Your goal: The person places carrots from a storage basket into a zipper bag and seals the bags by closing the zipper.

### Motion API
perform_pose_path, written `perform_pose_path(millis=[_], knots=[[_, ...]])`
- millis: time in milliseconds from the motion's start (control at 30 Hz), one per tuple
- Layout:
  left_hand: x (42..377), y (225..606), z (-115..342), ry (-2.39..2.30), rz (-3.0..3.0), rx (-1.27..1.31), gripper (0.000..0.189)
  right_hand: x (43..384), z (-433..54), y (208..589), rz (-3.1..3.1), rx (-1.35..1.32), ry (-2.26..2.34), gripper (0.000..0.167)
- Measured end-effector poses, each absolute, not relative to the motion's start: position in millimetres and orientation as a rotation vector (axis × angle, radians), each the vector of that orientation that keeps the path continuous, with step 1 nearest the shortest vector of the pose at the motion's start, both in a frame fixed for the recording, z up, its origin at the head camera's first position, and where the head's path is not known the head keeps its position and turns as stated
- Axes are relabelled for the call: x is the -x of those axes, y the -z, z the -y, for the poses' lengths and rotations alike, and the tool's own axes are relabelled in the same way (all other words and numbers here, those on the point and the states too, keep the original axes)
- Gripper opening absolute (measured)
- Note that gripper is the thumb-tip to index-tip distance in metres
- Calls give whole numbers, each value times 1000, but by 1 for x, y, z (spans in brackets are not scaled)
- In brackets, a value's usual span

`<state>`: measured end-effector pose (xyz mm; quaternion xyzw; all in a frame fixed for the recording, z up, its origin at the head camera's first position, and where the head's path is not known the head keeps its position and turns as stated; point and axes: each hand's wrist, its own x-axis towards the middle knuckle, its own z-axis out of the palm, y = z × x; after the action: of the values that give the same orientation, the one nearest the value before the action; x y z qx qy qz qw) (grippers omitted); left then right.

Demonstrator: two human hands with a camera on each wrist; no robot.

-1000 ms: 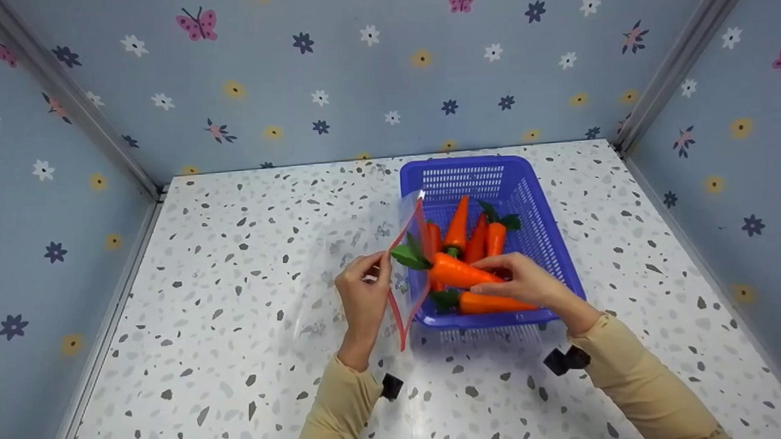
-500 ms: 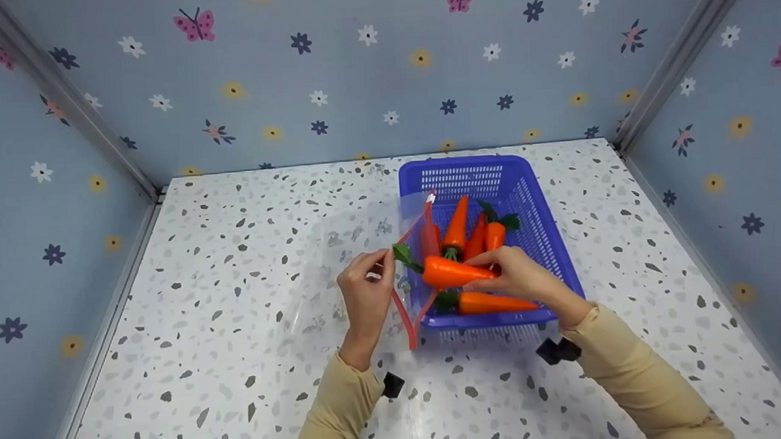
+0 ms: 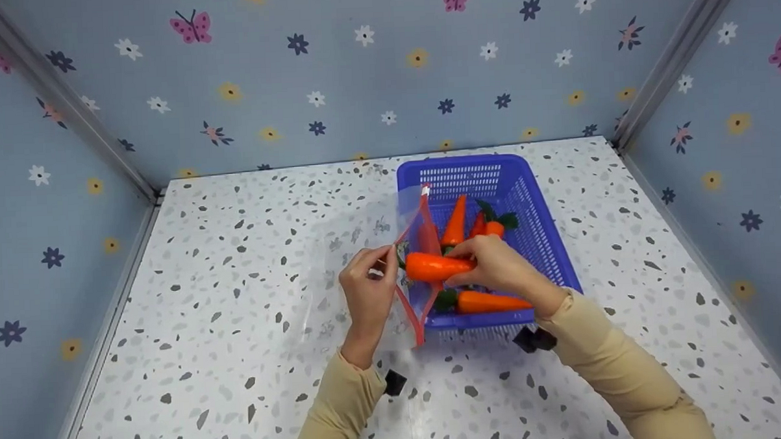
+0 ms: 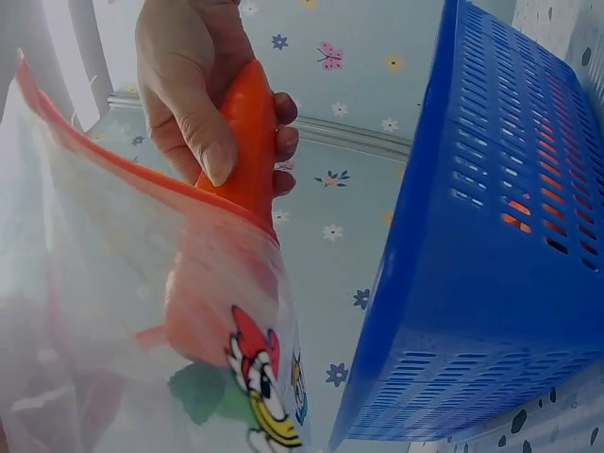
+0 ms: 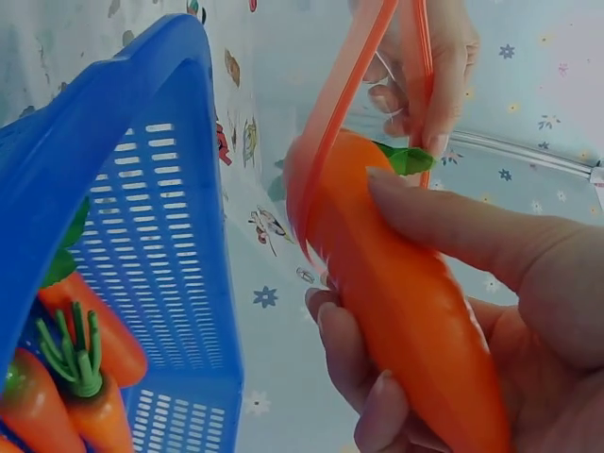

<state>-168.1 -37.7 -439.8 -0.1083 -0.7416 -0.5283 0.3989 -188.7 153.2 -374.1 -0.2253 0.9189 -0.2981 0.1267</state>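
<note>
A clear zip bag (image 4: pixel 94 245) with a red zip edge and cartoon prints hangs at the left side of the blue basket, its mouth spread apart. My left hand (image 3: pixel 371 285) pinches the near lip of that mouth. In my right hand (image 3: pixel 496 268) an orange carrot (image 5: pixel 387 283) is gripped by its tapered end between thumb and fingers. Its leafy thick end points left and is inside the bag's mouth; green leaves (image 4: pixel 203 392) show through the plastic in the left wrist view.
The blue basket (image 3: pixel 555 240) stands under and right of my right hand. Several carrots lie in it, one carrot (image 3: pixel 491 302) along its near side. The speckled tabletop (image 3: pixel 204 284) spreads around, with flowered walls (image 3: pixel 333 72) behind and at both sides.
My right hand has moved left with the carrot, whose leafy end has gone into the bag's mouth. My left hand keeps its pinch, shifted only slightly.
</note>
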Motion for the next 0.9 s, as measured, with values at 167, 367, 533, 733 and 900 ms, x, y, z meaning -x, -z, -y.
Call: perform_pose_path(millis=[167, 367, 533, 733, 900], knots=[[168, 436, 36, 1339, 1863, 289, 4, 191, -145, 372, -2708, 648, 780, 37], [170, 432, 34, 1354, 1842, 286, 5, 193, -137, 370, -2723, 711, 789, 36], [172, 431, 35, 1345, 1833, 275, 6, 193, -135, 365, -2728, 733, 887, 39], [173, 428, 36, 1341, 1839, 247, 5, 193, -133, 361, -2771, 735, 1046, 31], [173, 424, 37, 1334, 1834, 251, 5, 192, -127, 362, -2766, 669, 1136, 29]])
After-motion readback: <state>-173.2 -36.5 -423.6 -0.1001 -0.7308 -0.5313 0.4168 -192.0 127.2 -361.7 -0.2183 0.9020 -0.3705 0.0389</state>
